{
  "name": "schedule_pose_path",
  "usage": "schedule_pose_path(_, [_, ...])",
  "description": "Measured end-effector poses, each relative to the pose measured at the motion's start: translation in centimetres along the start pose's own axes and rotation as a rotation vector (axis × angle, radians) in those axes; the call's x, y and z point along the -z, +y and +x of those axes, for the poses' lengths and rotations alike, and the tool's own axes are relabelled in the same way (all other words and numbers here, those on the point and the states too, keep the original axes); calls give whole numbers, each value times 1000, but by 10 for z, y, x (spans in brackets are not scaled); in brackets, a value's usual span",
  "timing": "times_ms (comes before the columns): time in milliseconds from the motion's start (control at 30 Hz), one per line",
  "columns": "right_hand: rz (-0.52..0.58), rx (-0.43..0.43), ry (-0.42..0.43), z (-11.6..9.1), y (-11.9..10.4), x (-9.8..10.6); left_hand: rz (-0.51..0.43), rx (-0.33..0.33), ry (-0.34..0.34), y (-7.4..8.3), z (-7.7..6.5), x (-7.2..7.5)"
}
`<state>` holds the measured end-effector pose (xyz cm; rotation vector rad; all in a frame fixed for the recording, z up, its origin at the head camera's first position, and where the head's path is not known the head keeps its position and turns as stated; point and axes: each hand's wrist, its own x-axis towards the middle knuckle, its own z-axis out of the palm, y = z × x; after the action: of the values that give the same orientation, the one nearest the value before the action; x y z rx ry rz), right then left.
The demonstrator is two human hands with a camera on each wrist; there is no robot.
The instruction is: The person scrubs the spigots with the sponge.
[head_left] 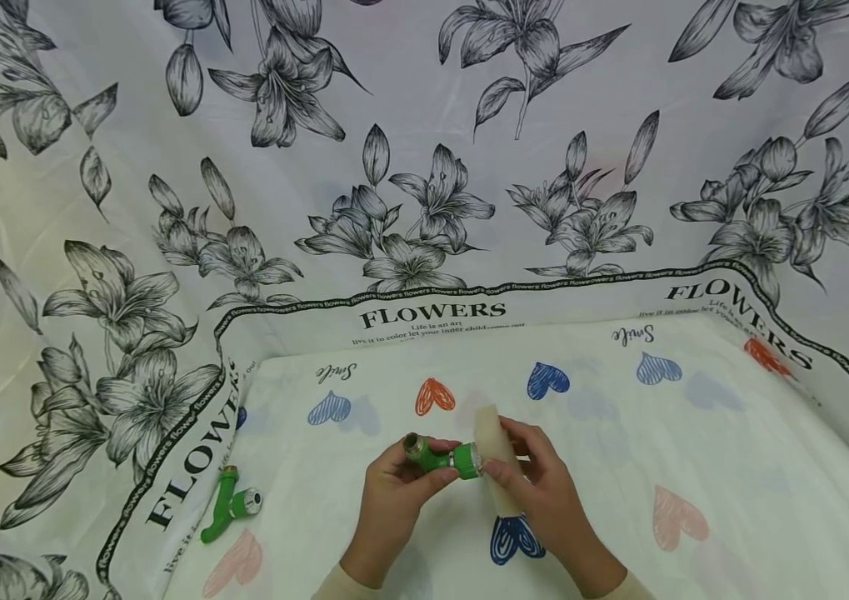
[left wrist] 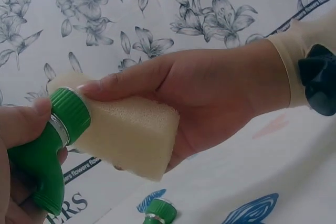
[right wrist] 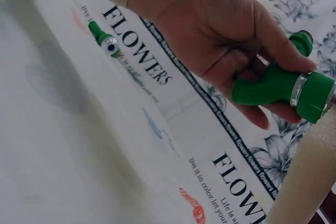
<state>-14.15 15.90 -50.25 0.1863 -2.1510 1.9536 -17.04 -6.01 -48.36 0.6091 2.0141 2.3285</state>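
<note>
My left hand (head_left: 390, 492) grips a green tap (head_left: 433, 461) with a silver ring, a ribbed knob and a metal-coloured open end. A pale cream sponge block (head_left: 488, 433) is held in my right hand (head_left: 550, 492), its thumb on the near face. The sponge (left wrist: 139, 135) meets the face of the tap's knob (left wrist: 71, 113) in the left wrist view. From the right wrist side, the thumb of my left hand (right wrist: 220, 35) lies along the tap (right wrist: 268, 87); its curved spout points back toward the palm.
A second green tap (head_left: 225, 507) lies on the heart-printed cloth (head_left: 596, 467) at the left. Behind and on both sides rises a flower-printed fabric wall (head_left: 409, 108), with a black lettered band along its lower part.
</note>
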Motion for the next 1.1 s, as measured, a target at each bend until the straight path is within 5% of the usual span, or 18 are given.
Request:
schedule_pose_path(433, [34,-28,-19,-5,-3,-4,116,8,48,-5,1,0])
schedule_pose_path(800, [-27,87,-59,-12,-9,-8,117,-24,72,-12,2,3])
schedule_pose_path(1100, [-45,85,-54,-12,-10,-9,105,-3,78,-10,1,2])
